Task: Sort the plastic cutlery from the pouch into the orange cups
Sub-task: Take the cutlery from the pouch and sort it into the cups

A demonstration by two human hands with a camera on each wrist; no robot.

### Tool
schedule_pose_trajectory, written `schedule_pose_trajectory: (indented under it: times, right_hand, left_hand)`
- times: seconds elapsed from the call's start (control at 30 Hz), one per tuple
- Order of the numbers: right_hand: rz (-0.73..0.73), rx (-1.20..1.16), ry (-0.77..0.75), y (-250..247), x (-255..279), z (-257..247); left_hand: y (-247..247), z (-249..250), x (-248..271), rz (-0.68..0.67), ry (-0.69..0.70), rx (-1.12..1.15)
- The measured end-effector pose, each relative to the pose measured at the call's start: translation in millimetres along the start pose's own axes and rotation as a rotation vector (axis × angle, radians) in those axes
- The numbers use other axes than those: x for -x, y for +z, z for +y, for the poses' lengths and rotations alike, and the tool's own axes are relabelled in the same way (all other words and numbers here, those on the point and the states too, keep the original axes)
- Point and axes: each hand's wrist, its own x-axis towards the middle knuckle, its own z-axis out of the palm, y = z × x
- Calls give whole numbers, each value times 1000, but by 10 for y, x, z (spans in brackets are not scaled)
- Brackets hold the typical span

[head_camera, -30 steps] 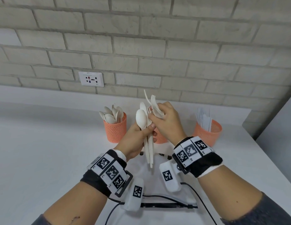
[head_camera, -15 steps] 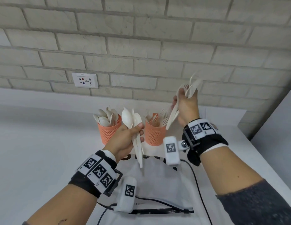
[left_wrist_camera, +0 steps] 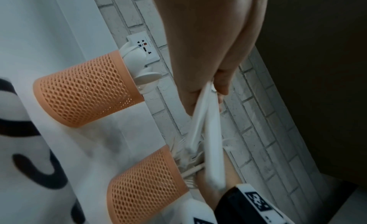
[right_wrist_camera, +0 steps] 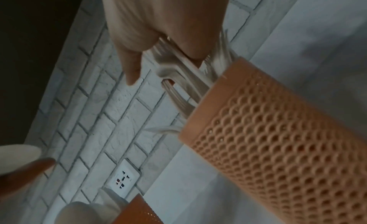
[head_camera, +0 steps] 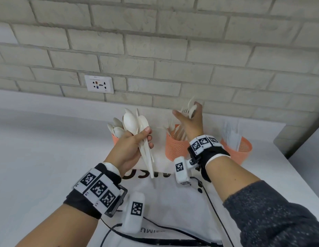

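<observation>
Head view: right hand (head_camera: 189, 120) apparently holds forks (head_camera: 188, 109) above middle cup (head_camera: 174, 148)

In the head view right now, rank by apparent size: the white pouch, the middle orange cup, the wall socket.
1. The white pouch, clearly largest, though also nearest the camera.
2. The middle orange cup and the wall socket look about alike; the cup is partly hidden by the right hand, so I won't rank them.

A wall socket (head_camera: 99, 84) on the brick wall (head_camera: 173, 41).
</observation>
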Motion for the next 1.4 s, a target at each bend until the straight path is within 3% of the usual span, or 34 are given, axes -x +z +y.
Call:
schedule_pose_trajectory:
  times: [0.1, 0.23, 0.33, 0.5, 0.57, 0.7, 0.83, 0.9, 0.97, 1.0, 1.03, 1.1, 1.13, 1.17, 1.27, 1.4]
  right_hand:
    - [47, 11, -65, -4, -23, 11]
    - [63, 473, -249, -34, -51, 6]
    - [-10, 942, -193, -75, -81, 2]
    - [-199, 1153, -21, -139, -99, 10]
    - [-186, 1064, -35, -163, -113, -26]
    - [22, 779, -132, -175, -51, -74]
    - [-177, 1110, -56, -212, -5, 62]
    - [-151, 1090, -188, -214, 11, 36]
    - [-59, 857, -474, -129, 71, -122]
    - [-106, 703, -549, -57, 114, -219]
    - [-255, 567, -541, 32, 184, -344]
    - [-680, 453, -314, 282, 374, -534]
    - [-837, 448, -233, 417, 445, -569]
    - [-901, 461, -217, 543, 495, -569]
    - [-783, 401, -219, 805, 532, -523]
    - [-708, 281, -58, 940, 446, -534]
  left_hand:
    - [-47, 14, 7, -33, 8, 38]
    - [-88, 1, 35, -54, 8, 57]
    - [-111, 29, 54, -70, 5, 29]
    - [-133, 113, 69, -113, 30, 32]
    - [-135, 130, 70, -131, 36, 38]
    - [-140, 129, 71, -124, 37, 45]
    - [-153, 130, 67, -94, 31, 36]
    - [-168, 162, 59, -64, 22, 25]
    - [-190, 198, 16, -19, 30, 37]
    - [-198, 220, -16, 6, 41, 50]
    - [-194, 249, -41, 27, 54, 59]
    - [-170, 317, -91, 17, 83, 56]
    - [-157, 358, -112, -10, 101, 50]
    - [-142, 408, -123, -30, 109, 43]
    - [-159, 548, -176, -40, 105, -88]
    - [-224, 631, -222, -88, 44, -261]
